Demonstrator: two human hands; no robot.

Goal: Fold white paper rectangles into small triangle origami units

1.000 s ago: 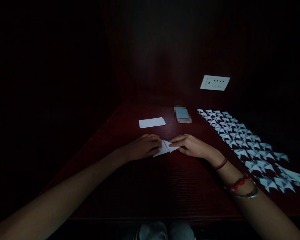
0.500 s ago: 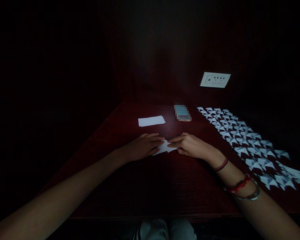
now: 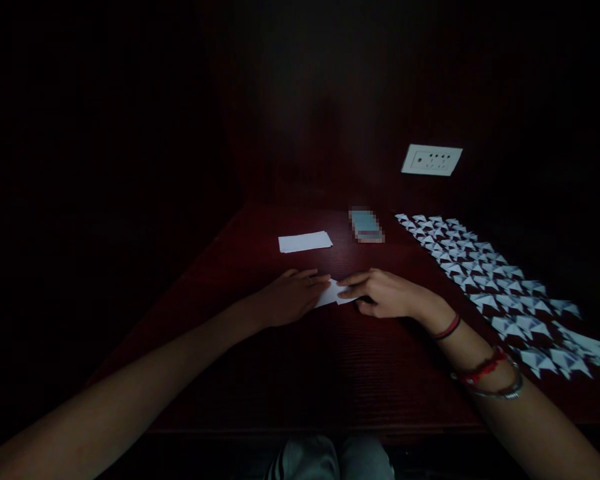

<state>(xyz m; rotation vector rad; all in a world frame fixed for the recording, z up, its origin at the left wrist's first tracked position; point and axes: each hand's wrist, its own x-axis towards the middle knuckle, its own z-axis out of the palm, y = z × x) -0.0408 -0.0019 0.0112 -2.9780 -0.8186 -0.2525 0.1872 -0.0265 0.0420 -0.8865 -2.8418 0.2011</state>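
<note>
A small white folded paper [image 3: 333,293] lies on the dark red table [image 3: 330,373] in dim light. My left hand [image 3: 290,298] rests flat over the paper's left part, fingers pressed down on it. From the right, my right hand [image 3: 383,293] pinches and presses the paper's other end with fingers held together. Most of the paper is hidden under the two hands. Red and dark bands and a metal bangle circle my right wrist.
A small stack of white paper slips [image 3: 305,241] lies beyond the hands, with a blurred phone-like object [image 3: 366,225] to its right. Several folded white paper pieces [image 3: 485,280] run in rows along the table's right side. A white wall socket [image 3: 431,160] sits behind.
The folded paper has been flattened and shows less between my hands, which have drawn closer together over it. The view shifted slightly.
</note>
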